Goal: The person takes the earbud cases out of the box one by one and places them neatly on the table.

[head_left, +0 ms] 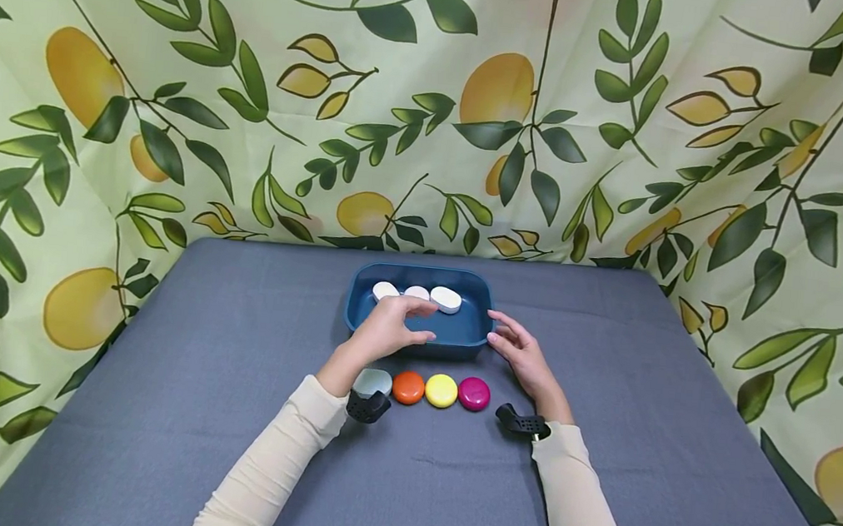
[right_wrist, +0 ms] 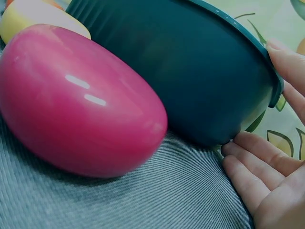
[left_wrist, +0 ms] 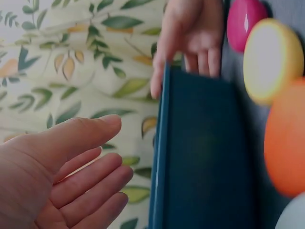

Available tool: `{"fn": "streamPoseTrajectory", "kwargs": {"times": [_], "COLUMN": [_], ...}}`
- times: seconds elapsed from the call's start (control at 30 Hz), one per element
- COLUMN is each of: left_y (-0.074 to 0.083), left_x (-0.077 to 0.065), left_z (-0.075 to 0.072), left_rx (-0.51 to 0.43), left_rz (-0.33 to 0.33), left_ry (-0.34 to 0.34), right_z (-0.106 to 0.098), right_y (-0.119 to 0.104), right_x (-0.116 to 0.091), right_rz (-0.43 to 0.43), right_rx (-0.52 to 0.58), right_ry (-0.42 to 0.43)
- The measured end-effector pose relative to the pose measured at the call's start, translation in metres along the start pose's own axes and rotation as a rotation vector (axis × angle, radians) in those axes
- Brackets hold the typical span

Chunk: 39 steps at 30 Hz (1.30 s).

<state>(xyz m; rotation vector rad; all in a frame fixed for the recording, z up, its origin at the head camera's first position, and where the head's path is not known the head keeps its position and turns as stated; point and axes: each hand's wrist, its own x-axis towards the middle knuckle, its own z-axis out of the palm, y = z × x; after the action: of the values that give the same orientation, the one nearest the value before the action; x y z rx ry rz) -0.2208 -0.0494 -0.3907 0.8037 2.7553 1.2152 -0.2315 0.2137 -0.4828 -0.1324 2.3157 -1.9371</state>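
A dark blue rectangular bin [head_left: 461,330] holds three white oval pieces; the left one [head_left: 385,291] and the middle one [head_left: 417,293] lie close together, and the right one [head_left: 446,300] is slightly apart. My left hand [head_left: 383,326] hovers over the bin's front left part, thumb and fingers apart with nothing between them. At the bin's right end, my right hand [head_left: 524,360] has its fingertips on the rim and low on the side wall [right_wrist: 200,71]. In front of the bin, smooth rounded pieces line up: pale grey-blue [head_left: 372,382], orange [head_left: 408,387], yellow [head_left: 441,390] and magenta [head_left: 474,393].
Grey cloth [head_left: 232,363] covers the table. Behind it hangs a curtain [head_left: 416,154] printed with leaves and fruit. A black strap device sits on the left wrist [head_left: 368,407] and another on the right wrist [head_left: 520,421].
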Motion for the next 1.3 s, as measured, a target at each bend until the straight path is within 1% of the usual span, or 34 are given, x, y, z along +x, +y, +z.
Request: {"fn": "streamPoseTrajectory", "kwargs": {"times": [0.27,0.37,0.5,0.67,0.83,1.1,1.3], "left_y": [-0.028,-0.037,-0.048,-0.059,-0.064,-0.065,-0.066], "left_x": [0.014,0.019,0.026,0.032,0.037,0.047,0.049], "left_z": [-0.013,-0.016,-0.019,-0.019,-0.017,-0.013,-0.010], "left_rx": [0.050,0.057,0.053,0.093,0.134,0.189,0.237], "left_rz": [-0.067,-0.105,-0.153,-0.218,-0.285,-0.387,-0.420], "left_ry": [0.046,0.058,0.067,0.088,0.095,0.121,0.098], "right_z": [-0.001,-0.001,-0.001,-0.001,-0.001,-0.001,-0.001], "right_y": [0.001,0.000,-0.001,-0.001,0.000,0.000,-0.001], "right_x": [-0.001,-0.001,-0.001,-0.001,-0.001,-0.001,-0.001], "right_rz": [-0.020,-0.021,-0.005,-0.022,-0.035,-0.029,-0.018], "right_rx": [0.002,-0.002,-0.007,0.010,0.033,0.019,0.015], "right_ry": [0.001,0.003,0.006,-0.002,-0.009,-0.008,-0.009]}}
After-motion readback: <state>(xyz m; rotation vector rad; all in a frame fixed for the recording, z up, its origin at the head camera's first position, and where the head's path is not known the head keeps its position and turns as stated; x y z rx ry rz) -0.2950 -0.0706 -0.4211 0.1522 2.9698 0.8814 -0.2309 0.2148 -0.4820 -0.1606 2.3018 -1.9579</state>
